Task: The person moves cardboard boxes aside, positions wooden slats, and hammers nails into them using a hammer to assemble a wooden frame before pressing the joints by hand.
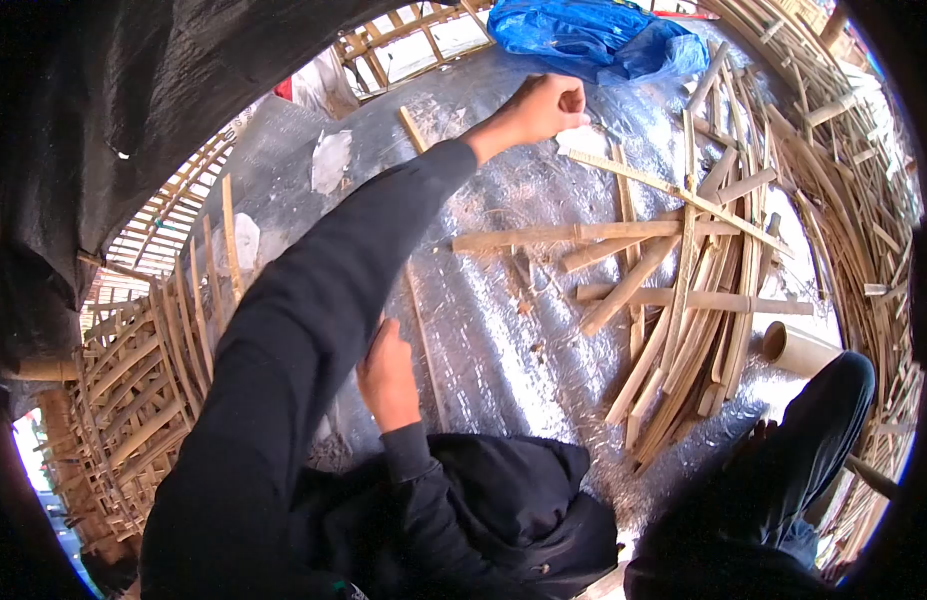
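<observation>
My left hand [546, 108] reaches far forward across the silver sheet [484, 320], its fingers curled closed. Whatever may be in that pinch is too small to make out. Just below it lies the pale end of a thin bamboo strip [674, 188], with a visible gap between strip and fingers. Close to my body, my right hand [389, 378] is closed with the thumb up. The left sleeve [329, 300] covers part of its fingers, so anything it grips is hidden. Split bamboo slats [694, 330] lie crossed in a loose pile to the right.
A bamboo tube [799, 348] lies near my bent knee [844, 390]. Long bundled strips [844, 190] line the right side. Woven bamboo [134, 390] stands at left, beneath black plastic [164, 110]. A blue tarp [599, 40] is crumpled at the back.
</observation>
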Action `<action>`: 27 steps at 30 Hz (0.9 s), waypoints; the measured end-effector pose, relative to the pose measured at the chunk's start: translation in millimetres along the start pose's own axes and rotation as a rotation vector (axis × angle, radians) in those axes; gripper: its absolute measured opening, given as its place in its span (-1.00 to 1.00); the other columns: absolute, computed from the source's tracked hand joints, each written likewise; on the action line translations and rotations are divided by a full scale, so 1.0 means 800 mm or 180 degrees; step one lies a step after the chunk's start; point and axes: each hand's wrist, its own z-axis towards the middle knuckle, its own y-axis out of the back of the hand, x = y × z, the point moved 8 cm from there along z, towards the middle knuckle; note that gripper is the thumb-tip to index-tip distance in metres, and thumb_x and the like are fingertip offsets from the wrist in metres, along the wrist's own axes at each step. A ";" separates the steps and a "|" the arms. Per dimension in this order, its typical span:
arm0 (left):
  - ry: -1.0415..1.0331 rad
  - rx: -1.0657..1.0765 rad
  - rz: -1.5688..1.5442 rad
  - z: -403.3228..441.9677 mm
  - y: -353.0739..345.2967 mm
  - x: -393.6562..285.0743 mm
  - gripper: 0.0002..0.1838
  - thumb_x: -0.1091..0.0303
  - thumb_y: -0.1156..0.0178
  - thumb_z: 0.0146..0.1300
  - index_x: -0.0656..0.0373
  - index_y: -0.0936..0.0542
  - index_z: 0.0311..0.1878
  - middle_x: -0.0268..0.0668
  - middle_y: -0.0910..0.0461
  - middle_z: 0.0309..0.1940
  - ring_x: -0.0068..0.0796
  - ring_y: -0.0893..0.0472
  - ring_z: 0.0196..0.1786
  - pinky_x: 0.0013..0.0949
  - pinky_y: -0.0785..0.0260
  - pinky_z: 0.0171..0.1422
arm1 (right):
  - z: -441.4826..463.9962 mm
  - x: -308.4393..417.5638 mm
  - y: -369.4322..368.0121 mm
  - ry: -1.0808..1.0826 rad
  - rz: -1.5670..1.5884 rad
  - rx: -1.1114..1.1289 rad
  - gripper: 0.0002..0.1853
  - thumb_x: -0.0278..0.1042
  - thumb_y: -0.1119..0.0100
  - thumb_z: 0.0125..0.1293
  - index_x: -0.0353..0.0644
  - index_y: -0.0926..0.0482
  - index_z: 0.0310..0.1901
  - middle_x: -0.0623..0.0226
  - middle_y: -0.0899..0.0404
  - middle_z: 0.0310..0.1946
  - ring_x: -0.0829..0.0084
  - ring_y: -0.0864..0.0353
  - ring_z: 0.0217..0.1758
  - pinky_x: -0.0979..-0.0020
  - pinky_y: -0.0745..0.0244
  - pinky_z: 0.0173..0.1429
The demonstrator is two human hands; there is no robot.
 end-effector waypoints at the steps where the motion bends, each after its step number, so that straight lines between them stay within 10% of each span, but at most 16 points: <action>1: 0.0008 -0.0058 0.0017 0.014 -0.008 0.017 -0.87 0.51 -0.29 0.14 0.18 -0.59 -0.22 -0.31 -0.72 -0.33 -0.54 -0.67 -0.28 -0.39 -0.51 -0.15 | -0.013 0.010 -0.002 -0.0130 -0.0078 -0.0003 -0.69 -0.45 -0.11 0.32 -0.45 -0.27 -0.04 -0.45 -0.54 -0.37 -0.38 -0.57 -0.15 -0.14 -0.47 -0.11; 15: -0.1422 -0.0486 0.1166 0.086 -0.145 0.090 -0.76 0.68 -0.11 0.09 0.20 -0.40 -0.19 -0.10 -0.59 -0.37 -0.11 -0.62 -0.29 -0.16 -0.39 -0.25 | -0.007 0.004 0.036 -0.0266 -0.0205 -0.0119 -0.77 -0.48 -0.05 0.35 -0.40 -0.28 -0.08 -0.37 -0.54 -0.43 -0.35 -0.58 -0.22 -0.14 -0.44 -0.21; 19: 0.0094 -0.0404 -0.0841 0.088 -0.097 0.105 -0.80 0.49 -0.26 0.24 0.24 -0.58 -0.08 -0.33 -0.64 -0.31 -0.53 -0.61 -0.25 -0.40 -0.49 -0.13 | -0.004 0.006 0.039 -0.0237 -0.0229 -0.0182 -0.79 -0.49 -0.04 0.35 -0.39 -0.28 -0.10 -0.34 -0.54 -0.45 -0.34 -0.58 -0.26 -0.14 -0.44 -0.25; 27: 0.1010 -0.0126 -0.3698 -0.080 0.054 -0.002 -0.72 0.58 -0.27 0.29 0.30 -0.54 0.05 -0.26 -0.61 -0.13 -0.45 -0.64 -0.05 -0.39 -0.55 0.18 | 0.006 0.002 0.049 -0.0061 -0.0586 -0.0485 -0.84 -0.53 -0.06 0.33 -0.37 -0.30 -0.17 -0.26 -0.58 -0.43 -0.26 -0.63 -0.28 -0.08 -0.51 -0.26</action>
